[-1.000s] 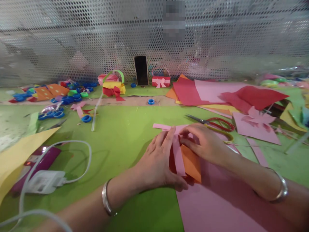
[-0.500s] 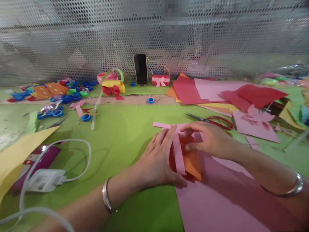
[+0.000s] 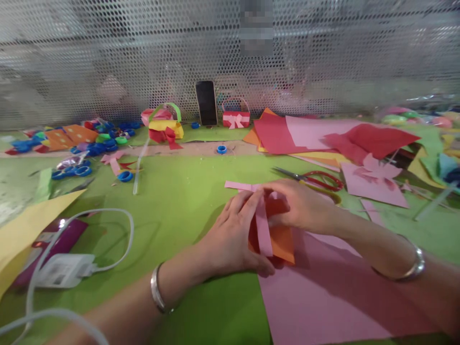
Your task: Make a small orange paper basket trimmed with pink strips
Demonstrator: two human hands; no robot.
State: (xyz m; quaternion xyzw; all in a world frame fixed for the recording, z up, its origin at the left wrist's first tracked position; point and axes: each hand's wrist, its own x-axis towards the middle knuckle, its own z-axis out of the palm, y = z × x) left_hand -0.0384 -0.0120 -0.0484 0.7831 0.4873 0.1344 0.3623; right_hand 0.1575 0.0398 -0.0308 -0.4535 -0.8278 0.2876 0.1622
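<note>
My left hand (image 3: 230,237) is closed around the left side of a folded orange paper piece (image 3: 282,243), its thumb at the lower edge. A narrow pink paper strip (image 3: 264,233) runs lengthwise across the orange paper. From the right, my right hand (image 3: 311,208) pinches near the strip's upper end, its fingertips close to my left fingers and its thumb against the orange paper. Another pink strip (image 3: 237,185) sticks out behind the hands. Beneath the orange piece lies a large pink sheet (image 3: 330,297). Part of the orange paper is hidden by both hands.
Red-handled scissors (image 3: 323,179) lie behind my right hand. Coloured sheets (image 3: 273,136) are stacked at the back right. A phone (image 3: 206,103) stands between small paper baskets (image 3: 236,119). At the left are a white charger (image 3: 66,270), its cable and a purple box (image 3: 77,230).
My right hand has moved left, its fingers now up against the pink strip's upper end beside my left fingertips. My left hand keeps its hold. The view has shifted slightly.
</note>
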